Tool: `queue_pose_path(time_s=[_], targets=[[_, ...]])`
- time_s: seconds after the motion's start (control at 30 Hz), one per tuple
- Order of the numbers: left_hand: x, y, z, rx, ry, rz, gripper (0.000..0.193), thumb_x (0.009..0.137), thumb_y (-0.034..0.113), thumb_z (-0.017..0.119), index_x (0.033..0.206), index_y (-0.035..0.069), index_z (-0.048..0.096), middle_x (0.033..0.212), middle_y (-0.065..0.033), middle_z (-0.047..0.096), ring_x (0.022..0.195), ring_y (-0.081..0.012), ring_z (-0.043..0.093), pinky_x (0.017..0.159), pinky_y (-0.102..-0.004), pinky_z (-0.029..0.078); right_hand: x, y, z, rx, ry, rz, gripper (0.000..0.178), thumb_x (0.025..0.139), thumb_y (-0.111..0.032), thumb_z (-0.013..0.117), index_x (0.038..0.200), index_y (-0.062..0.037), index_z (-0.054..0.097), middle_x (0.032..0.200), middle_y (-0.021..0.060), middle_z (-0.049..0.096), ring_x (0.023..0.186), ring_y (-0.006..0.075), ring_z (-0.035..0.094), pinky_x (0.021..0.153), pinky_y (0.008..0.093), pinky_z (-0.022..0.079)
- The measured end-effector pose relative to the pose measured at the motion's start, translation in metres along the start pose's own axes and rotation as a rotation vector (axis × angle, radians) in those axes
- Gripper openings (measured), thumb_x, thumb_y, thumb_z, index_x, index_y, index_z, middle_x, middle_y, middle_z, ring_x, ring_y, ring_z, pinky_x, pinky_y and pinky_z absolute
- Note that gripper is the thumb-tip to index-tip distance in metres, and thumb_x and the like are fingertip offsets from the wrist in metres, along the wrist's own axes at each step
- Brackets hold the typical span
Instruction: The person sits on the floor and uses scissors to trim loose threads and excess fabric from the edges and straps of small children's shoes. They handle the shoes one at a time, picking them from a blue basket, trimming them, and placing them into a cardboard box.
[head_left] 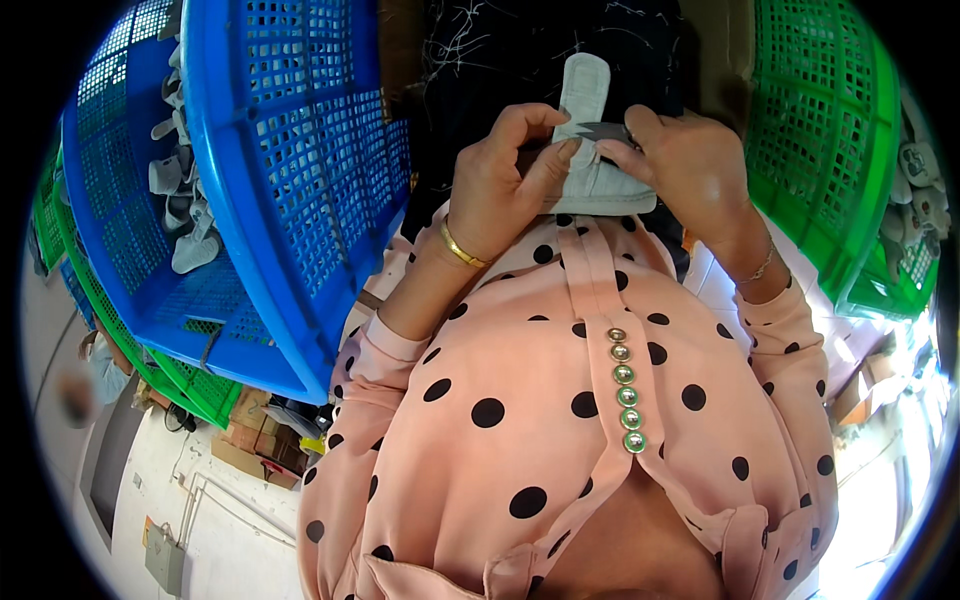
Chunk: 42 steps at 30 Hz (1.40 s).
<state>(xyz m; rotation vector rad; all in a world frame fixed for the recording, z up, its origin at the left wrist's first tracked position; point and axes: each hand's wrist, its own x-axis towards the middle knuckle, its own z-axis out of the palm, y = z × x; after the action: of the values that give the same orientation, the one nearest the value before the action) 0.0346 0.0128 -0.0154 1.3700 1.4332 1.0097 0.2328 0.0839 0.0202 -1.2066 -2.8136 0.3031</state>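
Note:
My left hand [508, 178], a gold bangle at its wrist, pinches the left edge of a pale grey stitched fabric piece [597, 187]. A long rounded tab stands up from the piece, and its base is wide with a stitched rim. It lies over my lap, against dark cloth with loose threads on it. Closed in my right hand [692, 165] is a small pair of dark metal thread snips [603, 131]. Their pointed blades reach left across the base of the tab, close to my left fingertips. The handles are mostly hidden by my right fingers.
On the left stands a tall blue plastic basket [215, 130] with several grey fabric pieces [185, 180] inside. A green basket [830, 150] rises close on the right, more grey pieces [925, 190] beyond its wall. Cardboard boxes [255, 440] and a person [100, 370] are farther off at lower left.

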Motion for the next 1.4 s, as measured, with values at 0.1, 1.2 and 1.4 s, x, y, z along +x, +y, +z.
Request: queue_pose_path(time_s=[0.1, 1.2, 1.4], targets=[[0.0, 0.003, 0.0, -0.086, -0.001, -0.081, 0.033, 0.085, 0.017, 0.073, 0.109, 0.003, 0.055, 0.092, -0.0121, 0.069, 0.084, -0.0193, 0.07, 0.074, -0.0252, 0.054, -0.001, 0.002, 0.004, 0.343, 0.027, 0.17, 0.041, 0.085, -0.043, 0.067, 0.078, -0.0037, 0.057, 0.057, 0.0082, 0.058, 0.049, 0.0235, 0.057, 0.049, 0.0291, 0.045], [0.01, -0.006, -0.005, -0.173, -0.095, -0.25, 0.016, 0.091, 0.015, 0.067, 0.089, 0.0, 0.062, 0.076, 0.0012, 0.06, 0.068, -0.0039, 0.051, 0.061, -0.0183, 0.043, -0.001, 0.0, -0.005, 0.034, -0.039, -0.021, 0.042, 0.088, -0.048, 0.059, 0.075, -0.0088, 0.053, 0.054, 0.0055, 0.056, 0.049, 0.0247, 0.059, 0.048, 0.0319, 0.046], [0.01, -0.003, -0.005, -0.239, -0.114, -0.288, 0.016, 0.092, 0.016, 0.066, 0.089, 0.001, 0.061, 0.076, 0.0018, 0.059, 0.068, -0.003, 0.05, 0.061, -0.0171, 0.042, 0.001, -0.003, -0.007, -0.029, -0.057, -0.074, 0.04, 0.088, -0.046, 0.059, 0.074, -0.0088, 0.056, 0.053, 0.0058, 0.056, 0.049, 0.0231, 0.059, 0.047, 0.0315, 0.045]])
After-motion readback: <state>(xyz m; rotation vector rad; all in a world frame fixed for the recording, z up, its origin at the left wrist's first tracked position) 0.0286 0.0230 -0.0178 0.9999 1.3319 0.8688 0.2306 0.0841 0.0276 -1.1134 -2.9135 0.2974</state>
